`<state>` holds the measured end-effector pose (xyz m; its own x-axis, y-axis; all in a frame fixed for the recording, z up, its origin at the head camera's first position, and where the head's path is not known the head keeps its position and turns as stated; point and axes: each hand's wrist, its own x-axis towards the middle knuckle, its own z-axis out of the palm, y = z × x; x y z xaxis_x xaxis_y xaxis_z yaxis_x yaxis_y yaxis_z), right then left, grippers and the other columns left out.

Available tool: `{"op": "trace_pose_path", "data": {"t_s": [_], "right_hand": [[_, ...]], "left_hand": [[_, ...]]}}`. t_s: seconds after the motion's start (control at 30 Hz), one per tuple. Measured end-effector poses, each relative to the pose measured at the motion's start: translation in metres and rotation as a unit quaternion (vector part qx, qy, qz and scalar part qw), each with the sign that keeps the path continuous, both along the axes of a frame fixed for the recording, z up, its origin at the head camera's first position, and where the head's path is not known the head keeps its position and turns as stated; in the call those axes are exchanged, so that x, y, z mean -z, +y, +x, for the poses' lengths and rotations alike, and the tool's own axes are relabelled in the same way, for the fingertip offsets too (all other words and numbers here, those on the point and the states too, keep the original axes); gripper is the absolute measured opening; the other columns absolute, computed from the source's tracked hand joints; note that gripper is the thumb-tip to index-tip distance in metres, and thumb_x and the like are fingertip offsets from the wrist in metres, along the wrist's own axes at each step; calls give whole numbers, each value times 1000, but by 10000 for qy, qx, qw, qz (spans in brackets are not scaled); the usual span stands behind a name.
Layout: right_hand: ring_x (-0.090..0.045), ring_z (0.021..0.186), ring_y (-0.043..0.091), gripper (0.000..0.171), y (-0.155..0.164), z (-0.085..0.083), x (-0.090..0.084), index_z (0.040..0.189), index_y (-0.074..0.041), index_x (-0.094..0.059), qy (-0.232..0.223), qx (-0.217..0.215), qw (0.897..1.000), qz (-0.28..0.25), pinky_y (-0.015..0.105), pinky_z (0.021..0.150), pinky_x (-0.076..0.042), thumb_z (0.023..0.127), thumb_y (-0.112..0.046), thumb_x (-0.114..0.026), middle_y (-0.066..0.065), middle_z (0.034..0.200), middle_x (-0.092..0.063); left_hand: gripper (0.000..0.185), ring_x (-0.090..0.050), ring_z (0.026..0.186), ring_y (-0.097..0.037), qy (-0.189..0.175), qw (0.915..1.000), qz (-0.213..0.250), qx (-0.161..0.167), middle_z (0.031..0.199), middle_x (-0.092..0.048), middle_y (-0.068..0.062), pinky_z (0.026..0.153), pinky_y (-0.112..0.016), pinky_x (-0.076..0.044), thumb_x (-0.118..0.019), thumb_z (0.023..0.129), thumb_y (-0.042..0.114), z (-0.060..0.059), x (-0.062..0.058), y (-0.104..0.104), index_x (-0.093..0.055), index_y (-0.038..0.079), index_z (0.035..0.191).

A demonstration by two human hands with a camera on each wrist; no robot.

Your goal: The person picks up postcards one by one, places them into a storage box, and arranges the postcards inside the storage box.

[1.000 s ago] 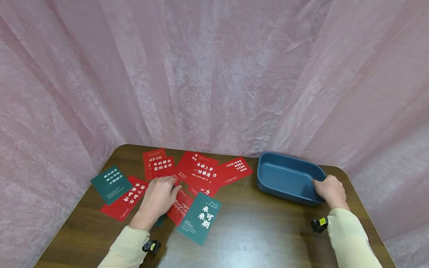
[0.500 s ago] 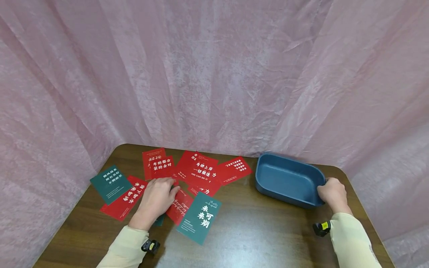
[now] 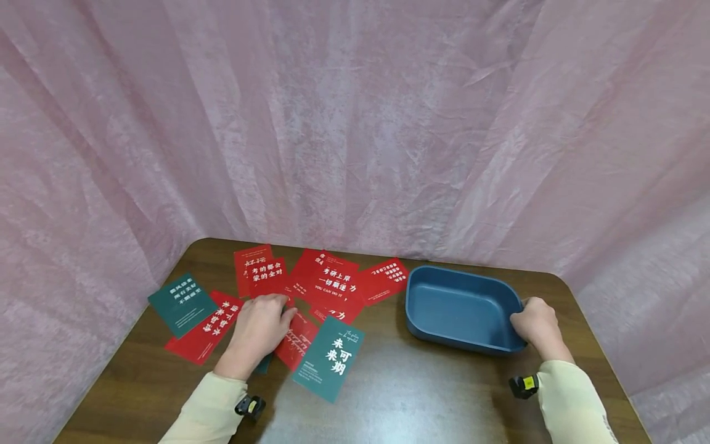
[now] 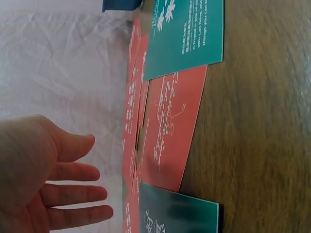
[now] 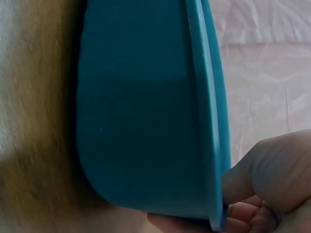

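Observation:
My right hand [image 3: 537, 324] grips the right end of a blue rectangular tray [image 3: 460, 305]. In the right wrist view, the thumb lies over the tray's rim [image 5: 208, 121] and the fingers are under it. My left hand [image 3: 261, 330] hovers over scattered cards, its fingers [image 4: 73, 194] loosely extended and holding nothing in the left wrist view. Beneath it lies a red card [image 4: 172, 126] with script, between a green card [image 4: 194, 34] and a dark green card [image 4: 182, 211]. The dark green one is mostly hidden by the hand in the head view.
Several red cards [image 3: 333, 283] overlap along the table's back. A green card [image 3: 183, 305] and a red card [image 3: 205, 333] lie at the left. The wooden table [image 3: 410, 394] ends at a pink curtain [image 3: 355, 123] behind.
My right hand has moved the tray leftward and slightly toward me, bringing it close to the rightmost red card. The left hand has stayed nearly in place over the cards.

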<state>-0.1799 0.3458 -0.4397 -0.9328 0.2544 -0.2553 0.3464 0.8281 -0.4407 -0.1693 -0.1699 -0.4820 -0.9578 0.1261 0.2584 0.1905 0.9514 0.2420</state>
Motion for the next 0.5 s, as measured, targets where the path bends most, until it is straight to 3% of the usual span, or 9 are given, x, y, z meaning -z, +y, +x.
{"op": "trace_pose_path", "data": {"t_s": [0.17, 0.3, 0.5], "right_hand": [[-57, 75, 27, 44, -9, 3, 1, 118, 12, -53, -27, -128, 9999, -46, 30, 56, -47, 80, -7, -45, 29, 101, -60], [-60, 81, 30, 47, -16, 4, 2, 124, 15, -46, -100, -190, 9997, -92, 32, 58, -51, 83, -8, -46, 36, 114, -54], [-60, 88, 34, 48, -27, 4, 5, 124, 16, -45, 5, -348, 9994, -77, 35, 63, -52, 83, -9, -48, 35, 115, -54]], "left_hand": [[50, -63, 74, -21, -334, 9989, 66, -308, 93, -67, -9, 63, -40, -53, -77, 74, 39, 2, 0, 5, -64, 7, 111], [52, -60, 70, -19, -622, 9970, 107, -458, 84, -62, -7, 57, -35, -51, -79, 72, 39, 2, 1, 9, -64, 5, 108], [65, -58, 79, -17, -1077, 9936, 328, -2, 94, -61, -5, 64, -37, -53, -85, 63, 39, -1, -1, 17, -62, 7, 114]]}}
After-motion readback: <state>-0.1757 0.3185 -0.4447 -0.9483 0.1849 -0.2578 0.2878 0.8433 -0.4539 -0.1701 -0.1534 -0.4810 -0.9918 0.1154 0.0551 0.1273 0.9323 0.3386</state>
